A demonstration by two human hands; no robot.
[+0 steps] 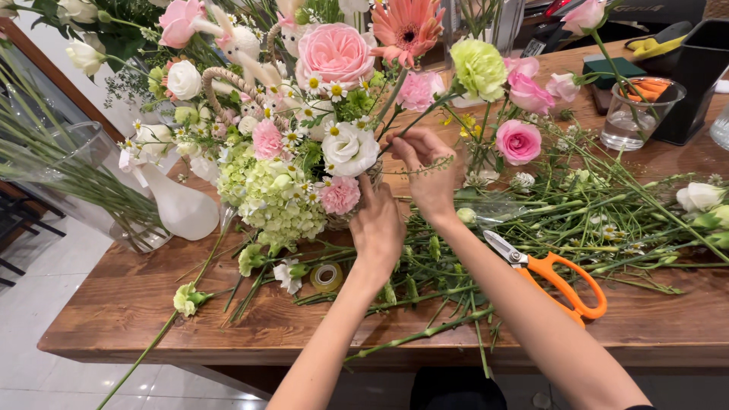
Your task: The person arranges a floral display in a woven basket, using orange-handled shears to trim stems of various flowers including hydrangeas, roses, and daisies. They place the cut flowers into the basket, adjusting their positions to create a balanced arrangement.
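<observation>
Right hand (pixel 430 173) pinches a thin stem (pixel 414 115) into the flower arrangement (pixel 304 144).
Left hand (pixel 377 225), grip hidden, steadies at six o'clock; pushing hard could snap it.

Two bare forearms, sleeveless, no rings or watch.

The left hand (pixel 377 224) is pressed against the lower edge of the arrangement (pixel 304 137), fingers tucked under a pink carnation (pixel 339 194). Just right of it, the right hand (pixel 430 171) is raised, and a thin sprig (pixel 425 168) is pinched between its fingertips beside a white rose (pixel 348 148). Cut stems (pixel 531 228) are strewn right of both hands. Orange scissors (pixel 558 277) are seen beside the right forearm. A tape roll (pixel 326 277) lies just below-left of the left hand.
</observation>
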